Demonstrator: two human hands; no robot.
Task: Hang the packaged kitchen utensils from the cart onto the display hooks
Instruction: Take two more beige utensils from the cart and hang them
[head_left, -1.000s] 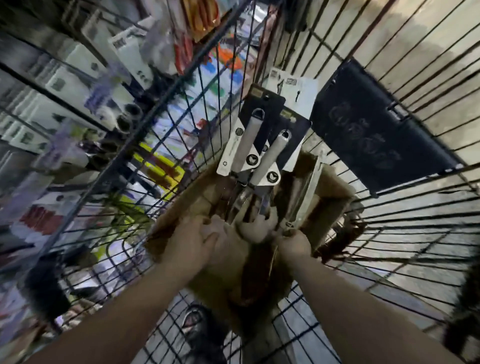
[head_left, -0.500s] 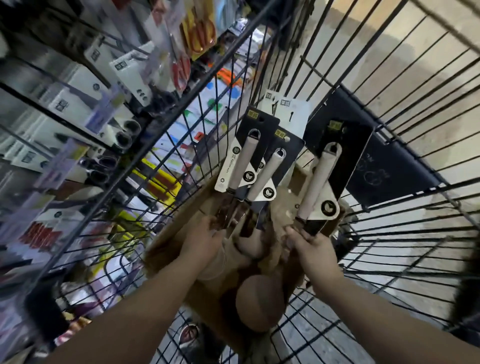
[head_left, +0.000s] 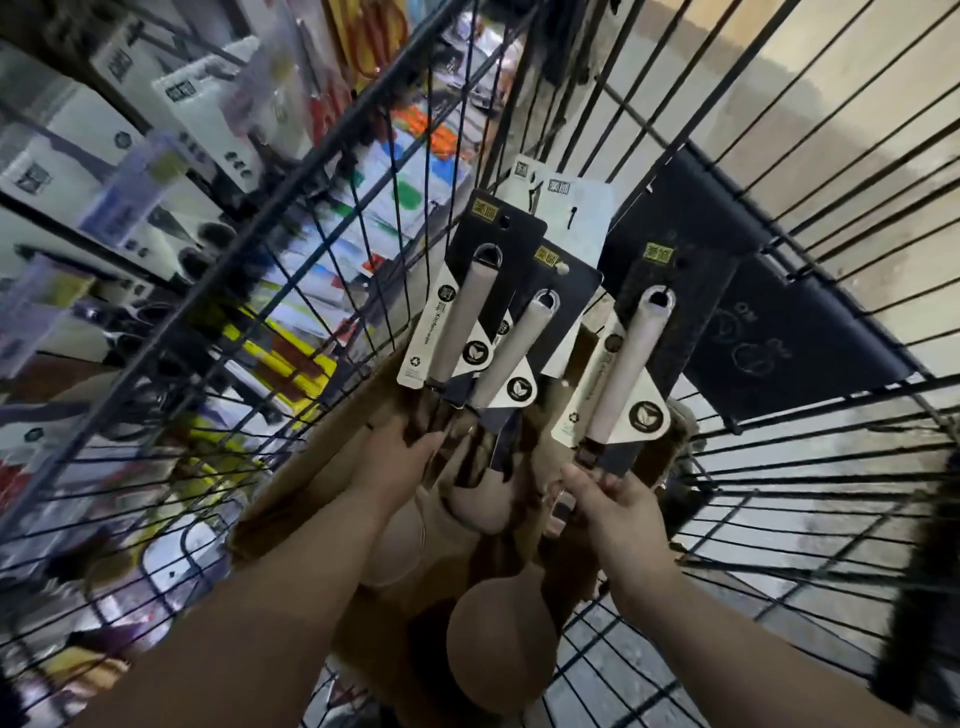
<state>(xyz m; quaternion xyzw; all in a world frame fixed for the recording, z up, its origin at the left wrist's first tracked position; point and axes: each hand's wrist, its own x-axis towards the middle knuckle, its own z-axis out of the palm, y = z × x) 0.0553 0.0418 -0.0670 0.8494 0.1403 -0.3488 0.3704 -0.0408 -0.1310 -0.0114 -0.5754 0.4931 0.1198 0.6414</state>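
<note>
Inside the wire cart (head_left: 291, 322) stands a brown cardboard box (head_left: 332, 467) with packaged utensils. My left hand (head_left: 400, 457) grips two packaged utensils (head_left: 498, 322) with pale handles on black cards, held upright and fanned. My right hand (head_left: 608, 499) pinches a third packaged utensil (head_left: 639, 358) by its metal neck, lifted upright beside the other two. A beige spoon-shaped head (head_left: 498, 629) hangs low between my forearms. A white-carded package (head_left: 571, 208) stands behind the black cards.
A dark panel (head_left: 779, 332) with faint markings lines the cart's right side. Display shelves and hooks (head_left: 130, 171) with boxed and hanging goods fill the left, seen through the cart wires. Tiled floor (head_left: 831, 467) shows to the right.
My right hand has pulled a third packaged utensil out of the box and raised it upright. My left hand has lifted its two packages higher.
</note>
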